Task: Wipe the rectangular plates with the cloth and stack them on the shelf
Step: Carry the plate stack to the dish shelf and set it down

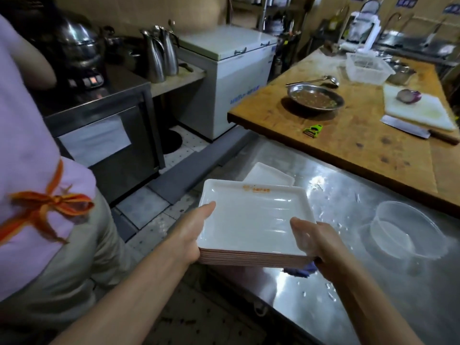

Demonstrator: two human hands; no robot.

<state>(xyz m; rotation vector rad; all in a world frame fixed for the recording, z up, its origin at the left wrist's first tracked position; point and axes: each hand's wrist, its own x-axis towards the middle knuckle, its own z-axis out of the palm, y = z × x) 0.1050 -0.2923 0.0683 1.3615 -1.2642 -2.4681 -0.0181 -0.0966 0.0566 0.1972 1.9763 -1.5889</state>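
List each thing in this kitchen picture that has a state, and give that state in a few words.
Stack of plates: held off the counter by both hands.
Left hand: grips the stack's left edge.
Right hand: grips its right edge.
Chest freezer: lid shut.
Metal dish: holds brownish sauce.
Onion: cut.

- Second person point(37, 195) crowds the left side.
- Clear tub point(408, 230) sits on the bench point(348, 195) at right.
- Wooden top point(348, 135) overhangs the bench's far edge.

White plates point(251, 220) with orange print, purple cloth point(302, 270) beneath.
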